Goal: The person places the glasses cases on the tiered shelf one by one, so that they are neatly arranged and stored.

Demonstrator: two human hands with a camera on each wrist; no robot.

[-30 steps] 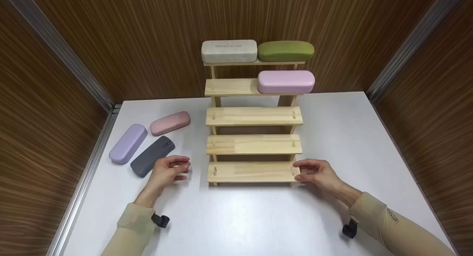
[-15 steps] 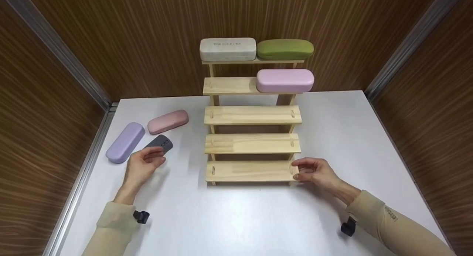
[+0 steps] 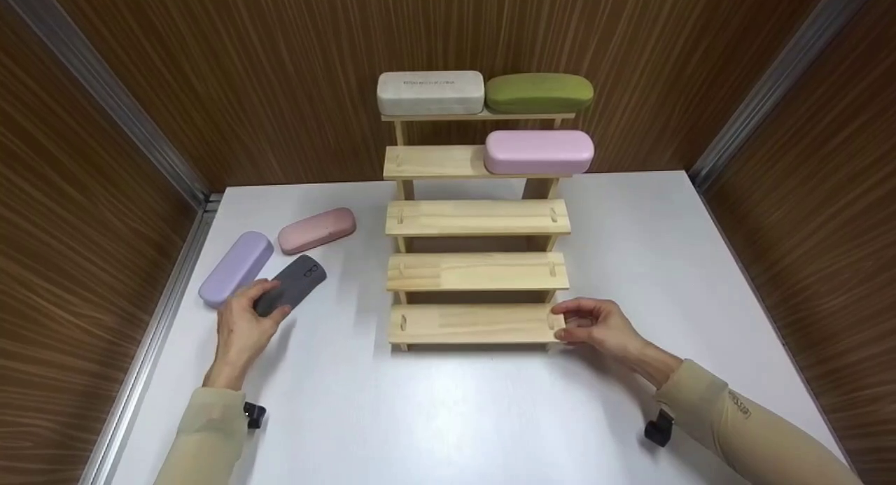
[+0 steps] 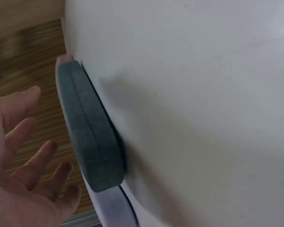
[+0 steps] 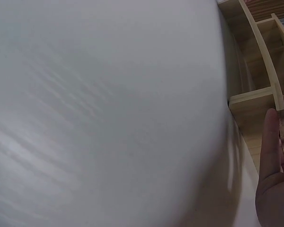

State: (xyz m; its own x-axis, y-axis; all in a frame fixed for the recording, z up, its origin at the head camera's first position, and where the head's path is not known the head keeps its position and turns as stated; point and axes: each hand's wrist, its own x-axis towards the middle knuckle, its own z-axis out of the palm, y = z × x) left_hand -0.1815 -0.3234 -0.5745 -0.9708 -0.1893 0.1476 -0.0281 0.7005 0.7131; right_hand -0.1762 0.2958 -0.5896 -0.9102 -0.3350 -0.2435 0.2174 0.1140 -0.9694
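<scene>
A dark grey glasses case (image 3: 297, 282) with a small spectacles mark lies on the table at the left. My left hand (image 3: 241, 327) hovers at its near end, thumb and fingers spread to either side. In the left wrist view the same case (image 4: 90, 127) shows a gap from the fingers, which are slightly bent. A lilac glasses case (image 3: 236, 266) lies close beyond that hand, and a dusty-pink case (image 3: 317, 231) farther back. My right hand (image 3: 605, 327) pinches the right end of the lowest step of a wooden tiered stand (image 3: 476, 324) between thumb and fingers.
On the stand's top step sit a whitish case (image 3: 430, 94) and a green case (image 3: 539, 93). A pink case (image 3: 539, 152) occupies the right half of the step below. Wood-patterned panels (image 3: 294, 72) enclose the white table (image 3: 448, 415) at the back and sides.
My left hand has moved left and come over the near end of the grey case, its fingers spreading wider. The right hand keeps its grip on the stand.
</scene>
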